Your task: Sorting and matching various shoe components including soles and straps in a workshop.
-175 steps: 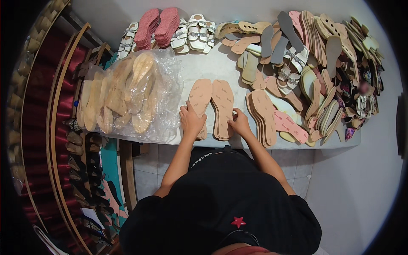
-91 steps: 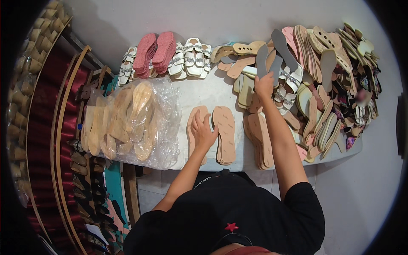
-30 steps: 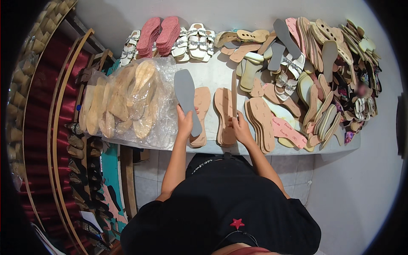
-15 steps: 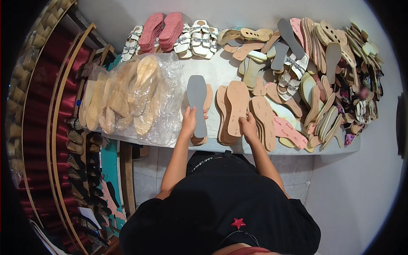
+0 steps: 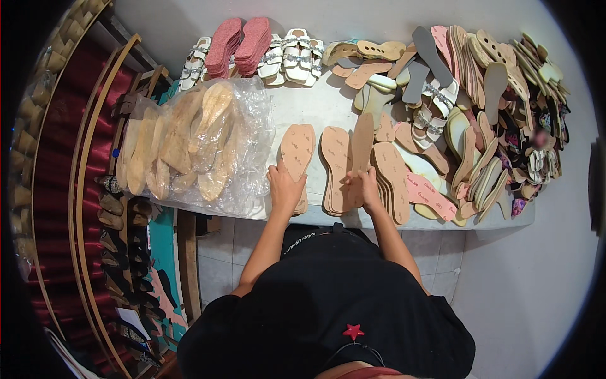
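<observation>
My left hand (image 5: 286,189) is closed around the heel end of a tan insole (image 5: 297,146), its printed face up, which lies on the left pile at the table's front. Fingers reach along the insole's left edge. To the right, my right hand (image 5: 366,188) grips another insole (image 5: 362,142) by its lower end and holds it tilted nearly on edge. This one is above the right side of a middle stack of tan insoles (image 5: 334,158). A further stack of tan insoles (image 5: 390,170) lies just right of my right hand.
A clear plastic bag of wooden shoe lasts (image 5: 211,136) covers the table's left part. Pink insole stacks (image 5: 254,44) and white sandals (image 5: 297,54) line the back. Heaped soles (image 5: 467,76) and sandals crowd the right. A shoe rack (image 5: 117,252) stands at the left.
The left hand's insole, grey face up before, now lies tan side up on the left pile. My right hand has lifted an insole from the middle stack and tipped it up.
</observation>
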Motion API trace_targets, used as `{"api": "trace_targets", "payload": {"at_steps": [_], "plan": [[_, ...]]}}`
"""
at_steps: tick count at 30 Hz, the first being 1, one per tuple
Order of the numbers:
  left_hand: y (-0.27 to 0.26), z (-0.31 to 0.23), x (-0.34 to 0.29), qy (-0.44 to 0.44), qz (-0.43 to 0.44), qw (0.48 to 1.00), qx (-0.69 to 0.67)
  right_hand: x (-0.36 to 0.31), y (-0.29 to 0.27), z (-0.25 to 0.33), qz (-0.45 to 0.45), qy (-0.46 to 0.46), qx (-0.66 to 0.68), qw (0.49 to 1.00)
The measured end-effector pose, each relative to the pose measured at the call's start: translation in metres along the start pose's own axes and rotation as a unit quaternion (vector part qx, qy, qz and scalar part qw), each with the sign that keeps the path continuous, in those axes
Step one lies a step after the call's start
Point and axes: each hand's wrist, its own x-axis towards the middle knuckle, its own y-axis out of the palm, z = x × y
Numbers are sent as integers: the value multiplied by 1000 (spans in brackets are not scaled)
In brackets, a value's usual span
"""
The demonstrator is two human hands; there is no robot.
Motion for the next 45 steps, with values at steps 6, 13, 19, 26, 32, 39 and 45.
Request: {"api": "trace_targets", "payload": {"at_steps": [6,13,19,26,32,39,45], "plan": [[-6,-19,-3,-17,40,999,-27,-1,-2,2,-21,-14,-60,998],[28,-50,-11,60,127,987,-75,3,-10,3,-76,-22,-28,996],[60,-54,-11,55,153,985,-52,-2,-19,3,-104,-21,-52,993],[72,-50,-14,53,140,987,-51,3,-37,-10,-83,21,-155,984],[68,-18,-10,37,257,950,-172,-5,-26,-7,-66,59,-181,979],[63,1,-28,7,363,891,-272,-13,-21,-12,-15,104,-112,988],[76,7,-37,-1,358,884,-301,-16,-18,-14,1,94,-150,984]]}}
